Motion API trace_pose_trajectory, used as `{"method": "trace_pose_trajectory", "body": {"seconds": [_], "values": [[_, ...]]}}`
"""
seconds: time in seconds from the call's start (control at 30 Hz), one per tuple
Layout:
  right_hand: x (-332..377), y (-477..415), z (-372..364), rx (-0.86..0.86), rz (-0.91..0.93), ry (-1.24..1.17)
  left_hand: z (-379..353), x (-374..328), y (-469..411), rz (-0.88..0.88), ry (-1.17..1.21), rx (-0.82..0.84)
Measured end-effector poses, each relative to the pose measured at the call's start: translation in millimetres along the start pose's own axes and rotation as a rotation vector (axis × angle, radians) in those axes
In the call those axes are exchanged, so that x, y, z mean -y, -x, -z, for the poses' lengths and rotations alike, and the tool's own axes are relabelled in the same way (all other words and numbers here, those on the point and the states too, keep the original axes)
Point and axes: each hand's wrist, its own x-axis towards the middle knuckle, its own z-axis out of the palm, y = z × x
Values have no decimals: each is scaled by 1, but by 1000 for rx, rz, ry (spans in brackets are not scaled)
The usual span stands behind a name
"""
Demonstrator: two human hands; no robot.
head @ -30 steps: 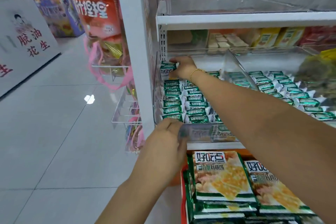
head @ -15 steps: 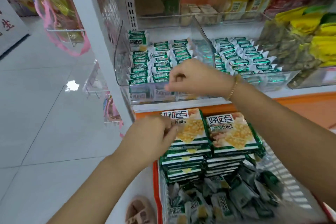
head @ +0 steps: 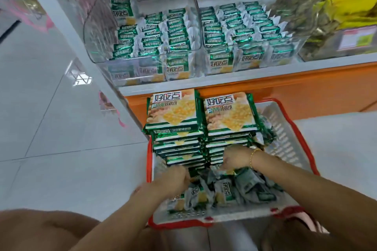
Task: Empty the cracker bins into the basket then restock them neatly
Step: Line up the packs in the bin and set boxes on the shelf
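Both hands were down in the basket (head: 289,128), in the loose small cracker packs (head: 234,189) heaped at its near end. Left hand (head: 175,177) sat at the pile's left edge, knuckles up and fingers tucked down among the wrappers; motion blur, so I couldn't tell if it gripped a pack. Right hand (head: 236,158), gold bracelet (head: 252,157) on the wrist, was a bit further out, fingers pointing down into the pile just in front of the right-hand stack; grip unreadable there too. Directly beyond both hands: two side-by-side stacks of large flat cracker packs, left stack (head: 173,112) and right stack (head: 228,112), standing at the basket's far end, touching each other. Above and beyond those, on the shelf (head: 265,69), two clear bins sat side by side. Left bin (head: 95,32) held neat rows of small green packs (head: 155,32), with one pack (head: 122,12) upright at the back-left corner. Right bin (head: 293,47) held tidy rows (head: 240,24) too. Right of the bins, well clear of the right hand: yellow-green snack bags (head: 326,6).
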Motion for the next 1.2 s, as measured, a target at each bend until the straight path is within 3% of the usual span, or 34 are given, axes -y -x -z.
{"method": "trace_pose_trajectory", "body": {"seconds": [0.1, 0.27, 0.43, 0.63, 0.77, 0.87, 1.0, 1.1, 1.2], "values": [[-33, -24, -26, 40, -93, -34, -9, 0, -18, 18, 88, -41], [-50, -40, -57, 26, -112, -289, -35, 22, -36, 84, -151, 122], [-23, -55, -80, -131, 82, -525, -45, 30, -38, 93, -190, 244], [11, -68, -94, -4, 258, -327, -49, 33, -39, 124, -159, 294], [17, -72, -97, -1, 241, -217, -48, 29, -35, 59, -179, 319], [18, -76, -98, -54, 254, -133, -44, 27, -33, 34, -253, 281], [27, -74, -97, -107, 277, -30, -33, 21, -26, 40, -171, 183], [31, -72, -94, -64, 266, -66, -16, 11, -17, 54, -213, 28], [32, -69, -91, -17, 222, -174, -5, 9, -6, 40, -98, -133]]}}
